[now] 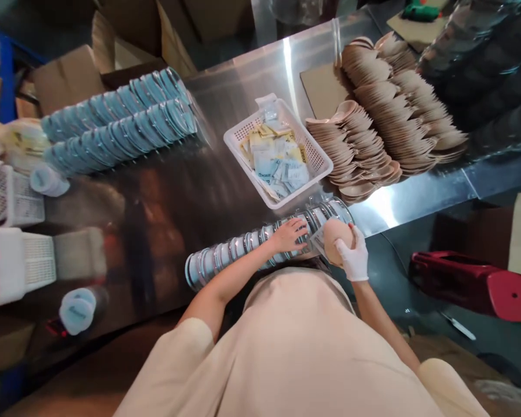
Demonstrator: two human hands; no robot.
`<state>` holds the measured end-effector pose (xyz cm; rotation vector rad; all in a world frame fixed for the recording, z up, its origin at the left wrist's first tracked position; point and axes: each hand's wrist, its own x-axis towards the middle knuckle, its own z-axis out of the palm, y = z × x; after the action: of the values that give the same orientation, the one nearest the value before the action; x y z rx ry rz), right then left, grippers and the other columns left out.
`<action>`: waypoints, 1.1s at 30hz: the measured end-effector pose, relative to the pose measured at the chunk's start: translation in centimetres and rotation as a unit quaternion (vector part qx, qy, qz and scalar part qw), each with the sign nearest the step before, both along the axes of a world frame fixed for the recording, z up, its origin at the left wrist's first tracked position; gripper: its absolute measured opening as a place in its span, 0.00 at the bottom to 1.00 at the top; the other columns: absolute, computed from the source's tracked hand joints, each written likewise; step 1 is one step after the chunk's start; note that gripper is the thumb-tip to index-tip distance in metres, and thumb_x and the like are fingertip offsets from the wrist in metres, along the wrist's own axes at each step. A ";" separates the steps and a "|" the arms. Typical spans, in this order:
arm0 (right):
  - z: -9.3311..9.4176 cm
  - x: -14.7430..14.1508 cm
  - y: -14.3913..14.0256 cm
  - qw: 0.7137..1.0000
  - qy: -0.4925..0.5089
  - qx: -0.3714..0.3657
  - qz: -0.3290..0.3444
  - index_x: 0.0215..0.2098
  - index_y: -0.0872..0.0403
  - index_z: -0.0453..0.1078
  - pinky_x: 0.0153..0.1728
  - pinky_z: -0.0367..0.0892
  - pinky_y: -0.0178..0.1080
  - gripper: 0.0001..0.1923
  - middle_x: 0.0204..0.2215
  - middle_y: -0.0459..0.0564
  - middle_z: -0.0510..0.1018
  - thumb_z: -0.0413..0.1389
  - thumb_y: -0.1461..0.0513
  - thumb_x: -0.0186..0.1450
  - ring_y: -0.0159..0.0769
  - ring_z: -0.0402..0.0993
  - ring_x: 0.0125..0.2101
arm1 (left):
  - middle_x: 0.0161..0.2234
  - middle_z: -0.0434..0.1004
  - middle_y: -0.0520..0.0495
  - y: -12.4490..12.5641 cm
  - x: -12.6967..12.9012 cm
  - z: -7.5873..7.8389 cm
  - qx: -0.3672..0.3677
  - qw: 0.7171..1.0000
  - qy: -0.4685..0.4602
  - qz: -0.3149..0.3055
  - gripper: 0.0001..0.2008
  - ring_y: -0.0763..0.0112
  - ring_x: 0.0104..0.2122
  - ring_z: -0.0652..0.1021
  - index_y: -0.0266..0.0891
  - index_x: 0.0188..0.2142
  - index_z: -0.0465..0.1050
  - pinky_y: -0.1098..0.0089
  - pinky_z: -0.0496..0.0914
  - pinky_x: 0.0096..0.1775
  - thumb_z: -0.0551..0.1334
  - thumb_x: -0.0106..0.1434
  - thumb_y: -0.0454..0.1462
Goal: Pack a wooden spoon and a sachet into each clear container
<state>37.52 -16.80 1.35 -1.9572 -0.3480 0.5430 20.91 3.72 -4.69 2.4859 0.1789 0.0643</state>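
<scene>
My right hand [355, 255], in a white glove, grips a tan cup-shaped piece [335, 234] near the table's front edge. Its thumb presses on the piece and the other fingers go behind it. A small pale packet [318, 240] shows beside the piece; what holds it I cannot make out. My bare left hand [290, 236] rests with fingers spread across a row of round, clear-rimmed containers [230, 253] lying on their sides in front of me. Beyond this row sits a white basket [323, 168] with yellow and blue-white packets [273, 159].
Several stacks of similar tan pieces [391, 110] stand at the right of the metal table [156, 231]. Two rows of blue-white round containers [121, 130] lie at the back left. White baskets [39, 260] line the left side. A red object [473, 284] is off the table, right.
</scene>
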 end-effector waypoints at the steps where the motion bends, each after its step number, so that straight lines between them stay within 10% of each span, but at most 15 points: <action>1: -0.1 -0.4 0.2 1.000 -0.006 -0.004 -0.004 0.63 0.52 0.71 0.67 0.65 0.54 0.37 0.63 0.55 0.75 0.65 0.54 0.56 0.51 0.72 0.61 | 0.62 0.73 0.35 -0.1 0.2 -0.3 0.010 1.000 -0.002 -0.011 0.20 0.49 0.66 0.69 0.40 0.56 0.77 0.48 0.62 0.69 0.66 0.68 0.46; 9: -1.5 -3.3 -2.5 0.989 -0.140 -0.006 -0.045 0.66 0.52 0.67 0.64 0.69 0.54 0.35 0.62 0.57 0.75 0.62 0.55 0.63 0.49 0.73 0.60 | 0.65 0.66 0.33 -1.0 0.1 -0.7 0.035 0.999 0.009 0.008 0.20 0.45 0.64 0.69 0.40 0.53 0.81 0.47 0.64 0.66 0.68 0.64 0.45; 17: -6.4 -6.7 4.0 0.892 -0.311 -0.195 0.264 0.61 0.51 0.74 0.45 0.73 0.42 0.23 0.46 0.58 0.80 0.55 0.66 0.69 0.46 0.75 0.45 | 0.66 0.64 0.32 -0.8 0.3 -0.2 -0.001 1.000 0.010 -0.002 0.15 0.44 0.66 0.68 0.39 0.46 0.82 0.40 0.55 0.71 0.70 0.59 0.40; 23: -11.1 -4.4 2.2 0.871 -0.430 -0.122 0.206 0.58 0.53 0.70 0.64 0.57 0.55 0.18 0.63 0.63 0.72 0.55 0.59 0.71 0.51 0.63 0.66 | 0.68 0.61 0.34 -0.8 0.3 0.0 -0.015 1.000 0.009 -0.004 0.12 0.44 0.65 0.71 0.41 0.45 0.83 0.38 0.56 0.70 0.68 0.62 0.40; 27: -10.8 -3.3 -0.8 0.862 -0.420 -0.129 0.254 0.49 0.51 0.72 0.65 0.55 0.55 0.16 0.61 0.60 0.74 0.64 0.57 0.65 0.51 0.64 0.65 | 0.70 0.59 0.34 -1.0 0.2 -0.4 -0.022 1.000 0.002 0.006 0.15 0.43 0.69 0.67 0.42 0.49 0.81 0.39 0.56 0.70 0.69 0.62 0.40; 33: -7.6 2.8 3.1 0.886 -0.283 -0.062 0.362 0.42 0.51 0.78 0.52 0.68 0.47 0.08 0.44 0.55 0.84 0.62 0.58 0.66 0.44 0.78 0.46 | 0.70 0.62 0.32 -1.5 -0.1 -0.8 -0.043 0.999 0.009 0.032 0.36 0.47 0.70 0.66 0.41 0.67 0.66 0.45 0.61 0.70 0.71 0.61 0.42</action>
<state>40.35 -13.66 -6.30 -2.0481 -1.4866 0.4412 20.85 2.27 -5.44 2.3957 0.2628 0.0591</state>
